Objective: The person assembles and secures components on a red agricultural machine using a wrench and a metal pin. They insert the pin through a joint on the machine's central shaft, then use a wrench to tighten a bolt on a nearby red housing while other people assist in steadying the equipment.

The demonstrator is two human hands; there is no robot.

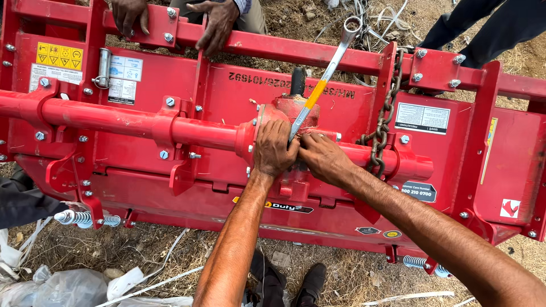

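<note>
Centre of frame: left hand [274,149] pressed flat-curled over the red gearbox housing [284,108], fingers bent around its edge beside the lower end of a long combination spanner [322,79]. Right hand [322,157] touching the left, fingers clenched about the spanner's low end. Spanner tilted, ring end up at top centre over the rear frame bar [296,50], yellow band mid-shaft. Red rotary tiller [170,182] filling the frame; horizontal shaft tube [114,119] running left. Chain [385,108] hanging right of centre. Upper left: another person's two hands [170,20] resting on the bar. Bottom: dry grass, black shoes [290,281].
</note>
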